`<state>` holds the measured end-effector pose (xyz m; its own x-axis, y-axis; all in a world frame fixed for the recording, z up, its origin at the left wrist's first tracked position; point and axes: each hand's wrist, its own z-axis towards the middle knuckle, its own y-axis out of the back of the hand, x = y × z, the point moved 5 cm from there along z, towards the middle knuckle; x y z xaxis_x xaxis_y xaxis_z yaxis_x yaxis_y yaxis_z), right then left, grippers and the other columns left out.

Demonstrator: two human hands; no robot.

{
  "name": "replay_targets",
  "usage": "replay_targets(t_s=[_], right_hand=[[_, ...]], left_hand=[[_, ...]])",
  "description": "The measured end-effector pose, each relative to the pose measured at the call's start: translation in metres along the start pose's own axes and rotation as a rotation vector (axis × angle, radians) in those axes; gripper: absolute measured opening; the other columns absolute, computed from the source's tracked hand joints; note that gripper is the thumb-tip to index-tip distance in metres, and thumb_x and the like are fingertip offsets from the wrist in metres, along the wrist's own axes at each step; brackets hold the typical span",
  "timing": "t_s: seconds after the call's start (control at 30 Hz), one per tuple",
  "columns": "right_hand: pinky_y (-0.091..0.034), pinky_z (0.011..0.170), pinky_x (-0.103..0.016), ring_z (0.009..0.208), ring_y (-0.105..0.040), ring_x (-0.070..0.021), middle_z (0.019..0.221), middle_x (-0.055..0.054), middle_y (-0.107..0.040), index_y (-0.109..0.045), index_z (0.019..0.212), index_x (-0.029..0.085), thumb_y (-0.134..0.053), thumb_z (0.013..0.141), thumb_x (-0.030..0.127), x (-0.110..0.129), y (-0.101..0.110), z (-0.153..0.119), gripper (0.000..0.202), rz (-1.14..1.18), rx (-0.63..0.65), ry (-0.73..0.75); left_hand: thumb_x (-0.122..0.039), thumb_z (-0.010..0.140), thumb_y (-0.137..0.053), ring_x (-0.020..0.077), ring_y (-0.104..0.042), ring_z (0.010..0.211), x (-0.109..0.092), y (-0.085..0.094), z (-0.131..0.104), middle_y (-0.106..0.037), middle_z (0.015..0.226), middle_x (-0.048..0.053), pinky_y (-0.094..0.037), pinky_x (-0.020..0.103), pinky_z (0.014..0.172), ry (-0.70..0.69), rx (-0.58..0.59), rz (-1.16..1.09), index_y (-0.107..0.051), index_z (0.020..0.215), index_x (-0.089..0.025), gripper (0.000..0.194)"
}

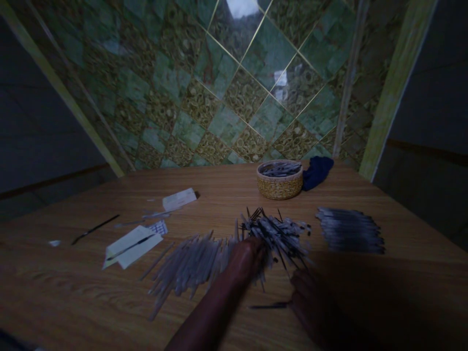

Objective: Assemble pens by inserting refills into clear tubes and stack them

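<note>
My left hand is closed at the near left edge of a jumbled pile of pens, some dark-tipped, some pale. Its fingertips are hidden, so what they grip cannot be made out. Lower right, my right hand is in deep shadow with curled fingers; a thin dark pen sticks out leftward from its fingertips. Left of the hands lies a spread of pale, translucent pen barrels, roughly side by side. A neat row of dark-ended pens lies to the right.
A woven basket filled with pens stands at the back, beside a dark blue cloth. On the left are paper sheets, a white box-like packet and a thin dark stick. A tiled wall rises behind the wooden table.
</note>
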<state>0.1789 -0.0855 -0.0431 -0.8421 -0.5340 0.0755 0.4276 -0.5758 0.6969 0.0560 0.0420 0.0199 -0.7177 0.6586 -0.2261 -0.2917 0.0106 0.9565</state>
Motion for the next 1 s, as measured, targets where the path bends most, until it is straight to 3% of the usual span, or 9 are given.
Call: replay_targets(t_s=[0.1, 0.23, 0.37, 0.5, 0.6, 0.77, 1.0], right_hand=[[-0.040, 0.093, -0.037, 0.098, -0.054, -0.0203, 0.093, -0.005, -0.065, -0.059, 0.073, 0.019, -0.057, 0.083, 0.021, -0.003, 0.006, 0.000, 0.010, 0.035, -0.044, -0.060], [-0.044, 0.083, -0.031, 0.089, -0.057, -0.0183, 0.091, -0.003, -0.065, -0.058, 0.075, 0.020, -0.064, 0.078, 0.023, -0.005, 0.005, -0.001, 0.007, 0.044, 0.029, -0.061], [-0.044, 0.075, -0.029, 0.082, -0.056, -0.0175, 0.088, -0.004, -0.065, -0.058, 0.074, 0.020, -0.061, 0.078, 0.025, -0.021, -0.008, -0.014, 0.007, -0.033, 0.088, -0.067], [-0.042, 0.070, -0.027, 0.074, -0.055, -0.0150, 0.078, -0.001, -0.063, -0.058, 0.073, 0.022, -0.060, 0.080, 0.033, -0.039, -0.025, -0.019, 0.013, -0.073, 0.235, 0.039], [-0.041, 0.069, -0.028, 0.075, -0.055, -0.0165, 0.075, -0.002, -0.062, -0.059, 0.071, 0.022, -0.059, 0.080, 0.031, -0.050, -0.027, -0.006, 0.013, -0.101, 0.298, 0.015], [-0.040, 0.068, -0.028, 0.077, -0.055, -0.0171, 0.081, -0.004, -0.063, -0.063, 0.072, 0.019, -0.060, 0.075, 0.014, -0.058, -0.019, 0.035, 0.007, -0.155, 0.346, -0.106], [-0.040, 0.069, -0.033, 0.082, -0.055, -0.0221, 0.083, -0.008, -0.064, -0.065, 0.069, 0.018, -0.055, 0.075, 0.014, -0.060, -0.032, 0.058, 0.013, -0.259, 0.394, -0.221]], left_hand=[[-0.016, 0.081, -0.046, 0.0159, -0.056, 0.070, -0.003, -0.003, 0.009, -0.060, 0.074, 0.004, -0.039, 0.023, 0.062, -0.020, 0.030, 0.052, -0.058, 0.074, -0.017, 0.014], [-0.014, 0.080, -0.046, 0.0176, -0.058, 0.073, -0.008, -0.010, 0.019, -0.061, 0.080, 0.007, -0.040, 0.024, 0.062, -0.056, 0.029, 0.090, -0.061, 0.083, -0.018, 0.015], [-0.014, 0.082, -0.044, 0.0183, -0.058, 0.075, -0.007, -0.016, 0.021, -0.061, 0.086, 0.008, -0.042, 0.025, 0.063, -0.053, 0.020, 0.081, -0.061, 0.091, -0.018, 0.019], [-0.015, 0.082, -0.044, 0.0184, -0.058, 0.080, 0.004, -0.017, 0.015, -0.061, 0.088, 0.008, -0.043, 0.025, 0.067, -0.017, -0.018, 0.004, -0.060, 0.090, -0.017, 0.018], [-0.014, 0.083, -0.043, 0.0173, -0.058, 0.079, 0.015, -0.014, 0.010, -0.061, 0.085, 0.006, -0.042, 0.024, 0.069, 0.019, -0.065, -0.040, -0.060, 0.086, -0.017, 0.018], [-0.012, 0.082, -0.044, 0.0161, -0.057, 0.078, 0.027, -0.011, 0.007, -0.061, 0.081, 0.005, -0.042, 0.024, 0.069, 0.032, -0.126, -0.091, -0.061, 0.082, -0.017, 0.018], [-0.014, 0.082, -0.044, 0.0153, -0.057, 0.073, 0.025, -0.012, 0.005, -0.061, 0.076, 0.004, -0.041, 0.023, 0.066, 0.013, -0.142, -0.081, -0.060, 0.076, -0.017, 0.018]])
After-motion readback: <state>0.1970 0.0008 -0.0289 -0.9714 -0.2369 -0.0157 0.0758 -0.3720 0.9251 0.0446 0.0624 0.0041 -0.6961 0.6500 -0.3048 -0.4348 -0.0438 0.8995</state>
